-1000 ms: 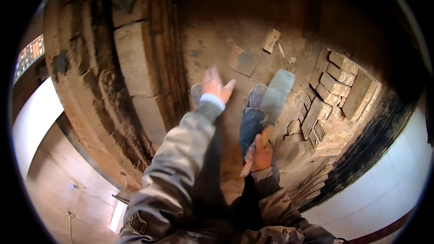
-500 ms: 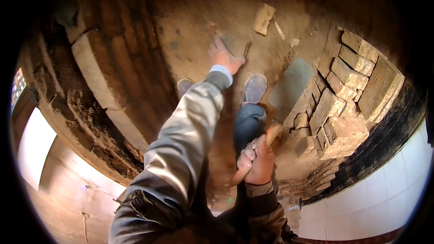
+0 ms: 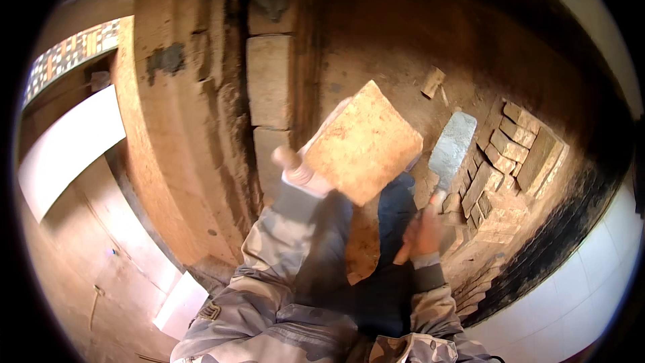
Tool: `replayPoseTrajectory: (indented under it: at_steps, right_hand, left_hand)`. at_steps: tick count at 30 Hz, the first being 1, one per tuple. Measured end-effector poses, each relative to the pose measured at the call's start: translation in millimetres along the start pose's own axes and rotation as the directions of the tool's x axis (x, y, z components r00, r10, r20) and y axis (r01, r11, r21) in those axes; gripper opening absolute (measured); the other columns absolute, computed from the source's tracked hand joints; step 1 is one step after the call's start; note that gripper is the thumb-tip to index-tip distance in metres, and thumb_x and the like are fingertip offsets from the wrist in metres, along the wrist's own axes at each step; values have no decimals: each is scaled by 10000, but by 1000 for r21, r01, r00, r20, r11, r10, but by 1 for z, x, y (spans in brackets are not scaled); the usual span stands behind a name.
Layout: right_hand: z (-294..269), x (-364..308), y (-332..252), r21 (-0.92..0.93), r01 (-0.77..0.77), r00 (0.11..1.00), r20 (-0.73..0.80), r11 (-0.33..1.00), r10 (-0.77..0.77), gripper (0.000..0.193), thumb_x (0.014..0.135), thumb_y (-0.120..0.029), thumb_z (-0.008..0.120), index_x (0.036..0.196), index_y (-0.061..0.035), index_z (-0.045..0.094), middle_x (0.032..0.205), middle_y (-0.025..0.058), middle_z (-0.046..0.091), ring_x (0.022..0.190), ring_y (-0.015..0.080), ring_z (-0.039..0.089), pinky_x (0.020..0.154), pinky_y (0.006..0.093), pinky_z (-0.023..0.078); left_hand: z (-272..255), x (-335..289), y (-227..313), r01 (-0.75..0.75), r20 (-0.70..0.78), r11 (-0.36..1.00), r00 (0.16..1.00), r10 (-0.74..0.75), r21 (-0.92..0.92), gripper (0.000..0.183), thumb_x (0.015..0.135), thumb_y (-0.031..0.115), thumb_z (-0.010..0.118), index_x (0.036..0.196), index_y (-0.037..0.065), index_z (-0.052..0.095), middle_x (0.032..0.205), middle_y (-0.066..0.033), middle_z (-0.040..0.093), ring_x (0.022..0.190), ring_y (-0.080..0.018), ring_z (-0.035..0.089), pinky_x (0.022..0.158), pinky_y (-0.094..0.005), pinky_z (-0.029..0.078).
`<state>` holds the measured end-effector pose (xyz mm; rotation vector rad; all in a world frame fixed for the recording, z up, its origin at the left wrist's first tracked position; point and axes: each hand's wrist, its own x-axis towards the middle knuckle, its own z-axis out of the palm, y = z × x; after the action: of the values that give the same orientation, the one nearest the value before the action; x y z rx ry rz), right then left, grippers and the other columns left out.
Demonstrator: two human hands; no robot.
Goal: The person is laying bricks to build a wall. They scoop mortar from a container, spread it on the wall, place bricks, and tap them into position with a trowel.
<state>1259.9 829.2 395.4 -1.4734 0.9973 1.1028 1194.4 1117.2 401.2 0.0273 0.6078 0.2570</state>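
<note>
Left hand [image 3: 295, 168] holds a flat, squarish tan brick [image 3: 363, 140] raised in front of the camera, above the knees; its grip is pinching the brick's near-left corner, with the fingers mostly hidden behind the slab. Right hand [image 3: 422, 232] has its grip pressed together around the handle of a grey-bladed steel brick trowel [image 3: 451, 148], blade pointing far and up, no mortar visible on it.

Progress, judged from the layout: a partly built wall of large tan blocks with rough mortar joints [image 3: 269, 81] stands left of the brick, several blocks already set. The brick in hand is not yet placed and sits well apart from the wall top. A stack of spare reddish bricks [image 3: 510, 154] lies at right on the dirt floor [image 3: 396, 33], so plenty of stock is left. One loose brick piece [image 3: 433, 82] lies far on the floor. Whether a mortar bed is ready for this brick cannot be told. Looks like mid-job: pick-up done, trimming or laying left.
</note>
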Motion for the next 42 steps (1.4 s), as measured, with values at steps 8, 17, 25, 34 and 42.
replayPoseTrajectory:
  at_steps: [8,17,25,34,42]
  right_hand:
    - [-20,-91,-64,-643,766,464,567,-14,-681,343,1022,-267,526,1152,22,655,900,175,680,718,281,679,622,351,524]
    - [61,-95,-117,-446,844,301,854,-300,-424,317,977,-262,610,1200,-47,678,972,163,709,751,352,691,660,435,573]
    - [19,-49,-94,-761,629,675,433,159,-597,413,1060,-336,469,882,6,617,675,159,548,590,258,507,586,404,431]
    - [-18,-47,-12,-747,380,913,208,545,-351,538,1051,-455,465,798,-27,671,561,35,534,461,139,483,446,329,380]
    - [12,-73,-3,-688,130,991,102,714,-82,531,1045,-477,469,851,-25,669,505,25,475,345,141,424,337,308,326]
  left_hand:
    - [30,-4,41,-133,-114,953,988,105,-272,698,1016,516,443,1527,47,368,1583,-188,355,1458,-382,330,1193,-580,241]
    - [21,-41,51,-56,-155,975,988,23,-213,507,1027,368,444,1461,107,464,1494,-103,488,1366,-324,461,1130,-517,367]
    - [60,-103,59,-146,-184,916,980,81,-373,501,1026,318,413,1458,68,463,1479,-115,509,1394,-310,438,1156,-513,333]
    - [77,-111,57,-275,209,956,945,251,98,695,1013,525,440,1552,106,309,1507,-210,422,1387,-402,410,1125,-563,367]
    - [116,-78,87,-1,310,925,942,128,-379,835,896,643,621,1528,172,347,1366,-295,494,1223,-458,515,1005,-607,455]
